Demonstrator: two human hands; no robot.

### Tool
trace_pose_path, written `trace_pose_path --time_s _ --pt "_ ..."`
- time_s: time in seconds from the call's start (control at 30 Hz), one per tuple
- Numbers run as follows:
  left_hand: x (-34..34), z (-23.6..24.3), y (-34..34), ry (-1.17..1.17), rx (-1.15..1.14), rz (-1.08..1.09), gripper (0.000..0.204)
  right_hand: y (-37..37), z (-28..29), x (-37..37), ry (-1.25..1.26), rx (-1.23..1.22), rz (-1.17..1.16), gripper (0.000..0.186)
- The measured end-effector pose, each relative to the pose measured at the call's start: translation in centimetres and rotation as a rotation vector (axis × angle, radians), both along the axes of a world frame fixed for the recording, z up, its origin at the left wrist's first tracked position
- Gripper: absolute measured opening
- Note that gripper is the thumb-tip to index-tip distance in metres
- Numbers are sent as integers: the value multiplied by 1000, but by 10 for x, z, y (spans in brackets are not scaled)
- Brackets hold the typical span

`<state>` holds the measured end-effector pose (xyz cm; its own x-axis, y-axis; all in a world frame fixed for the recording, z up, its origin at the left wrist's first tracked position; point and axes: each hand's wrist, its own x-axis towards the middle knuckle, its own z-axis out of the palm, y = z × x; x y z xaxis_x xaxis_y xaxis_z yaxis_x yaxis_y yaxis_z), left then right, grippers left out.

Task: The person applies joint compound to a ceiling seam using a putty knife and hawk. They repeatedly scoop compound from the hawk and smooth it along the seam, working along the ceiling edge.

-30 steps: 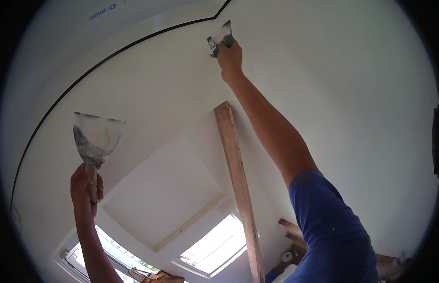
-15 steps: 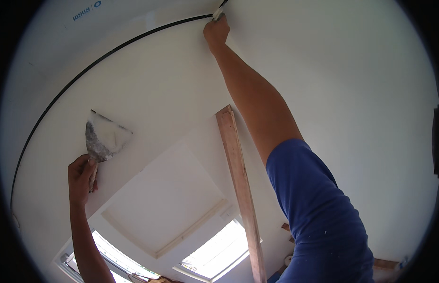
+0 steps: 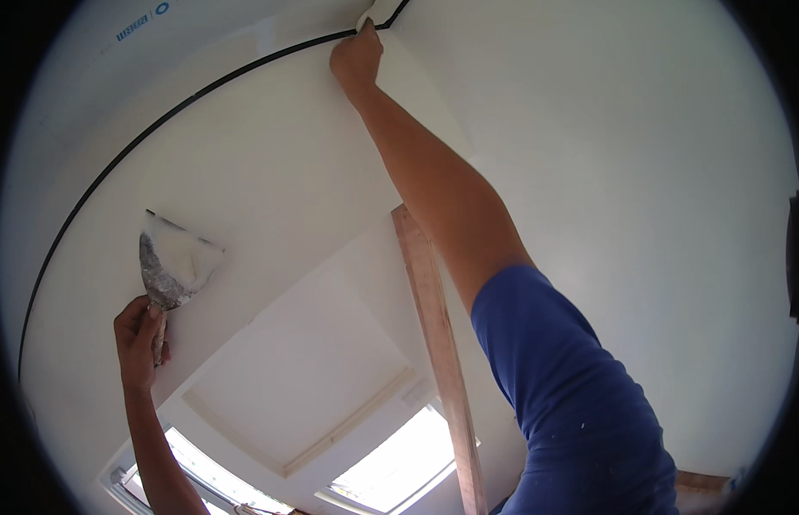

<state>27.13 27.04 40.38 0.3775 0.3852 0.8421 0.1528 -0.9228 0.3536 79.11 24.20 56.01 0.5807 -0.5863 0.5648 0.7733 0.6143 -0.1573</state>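
My left hand (image 3: 140, 335) is closed around the handle of a wide putty knife (image 3: 161, 281). The knife points up, its triangular blade smeared grey and carrying a patch of white putty (image 3: 178, 251). High up at the top edge, my right hand (image 3: 356, 62) grips a pale, flat scraper-like piece (image 3: 384, 10), partly cut off by the picture's edge. Its fingers are against the black strip (image 3: 202, 94), which runs along the upper edge of the white wall (image 3: 322, 129), close to where the strip turns a corner.
A long wooden board (image 3: 438, 318) stands upright below my right forearm. Beneath are a recessed white panel (image 3: 305, 378) and bright windows (image 3: 395, 459). Another pale wall (image 3: 640, 154) fills the right side, with a dark object (image 3: 797, 257) at its rim. Overhead lies a greyish surface (image 3: 107, 94).
My right hand has moved left along the black strip with the pale piece, away from the corner. My left hand and the putty knife have shifted slightly left and down.
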Motion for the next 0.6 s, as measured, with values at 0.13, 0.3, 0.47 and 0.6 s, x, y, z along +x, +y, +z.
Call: trace_pose_path --time_s 0.13,0.3,0.47,0.6 --pt "-1 -2 2 19 7 -42 33 -10 -24 21 -6 3 116 43" --pt "-1 -2 2 -1 22 -13 32 -20 -9 40 0 13 148 39" --pt "-2 -2 1 17 16 -39 31 -8 14 31 -12 8 124 36" --pt "-3 -1 3 19 -12 -31 30 5 18 -11 -29 53 36 40"
